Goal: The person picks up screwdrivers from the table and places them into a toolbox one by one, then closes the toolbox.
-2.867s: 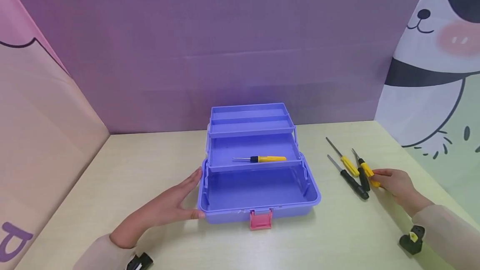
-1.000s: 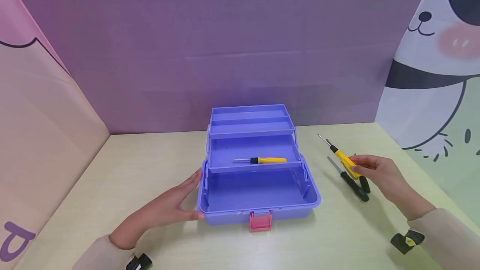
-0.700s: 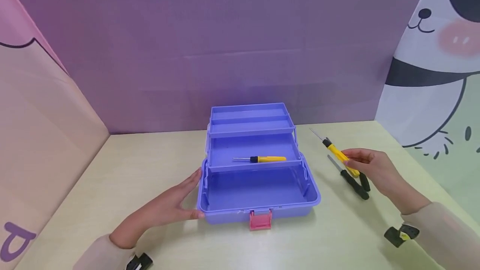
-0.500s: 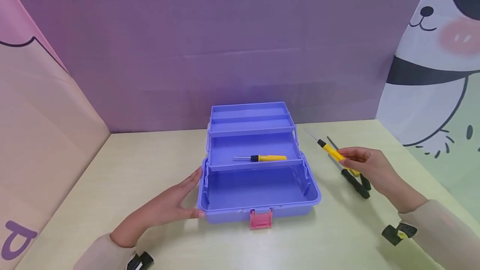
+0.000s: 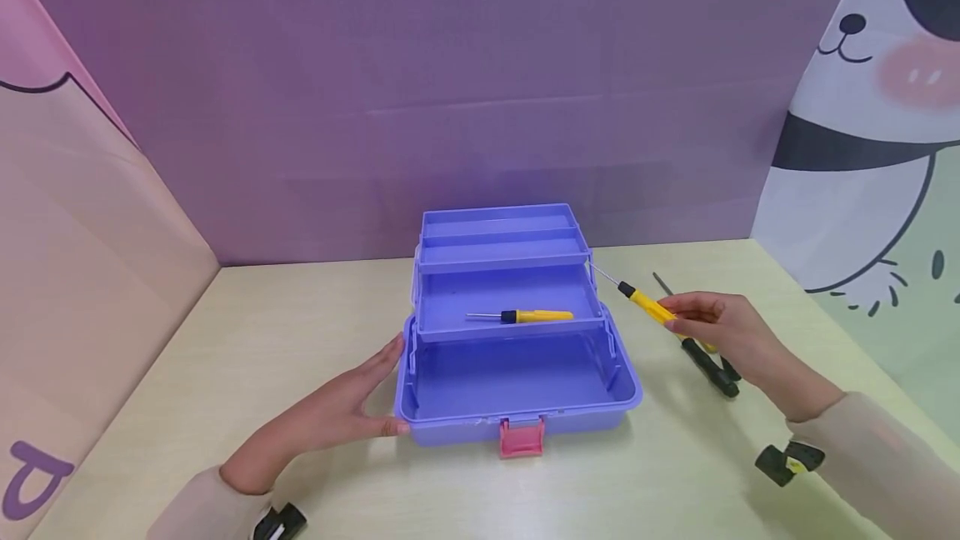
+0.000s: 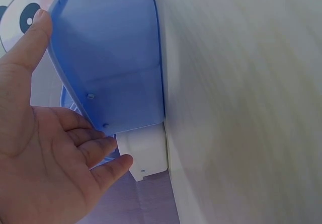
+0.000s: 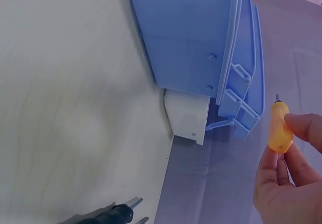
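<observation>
My right hand (image 5: 727, 336) pinches the yellow handle of a screwdriver (image 5: 647, 304) between thumb and fingers. Its thin shaft points up and left, overlapping the right edge of a purple toolbox (image 5: 517, 433) in the head view. In the right wrist view the yellow handle (image 7: 280, 128) is seen end-on. The toolbox stands with its tiered trays raised. Another yellow-and-black screwdriver (image 5: 536, 317) lies in the middle tray. My left hand (image 5: 337, 407), fingers extended, rests against the toolbox's left side, thumb at the front corner; its palm (image 6: 45, 158) faces the box in the left wrist view.
On the table (image 5: 315, 307), right of the toolbox, lie a black-handled screwdriver (image 5: 708, 367) and other tools partly hidden behind my right hand. A pink latch (image 5: 521, 438) hangs at the toolbox's front. A purple backdrop (image 5: 480, 90) rises behind the table.
My right hand has picked up the yellow screwdriver from the tools on the right and carried it left toward the toolbox. My left hand has stayed against the box.
</observation>
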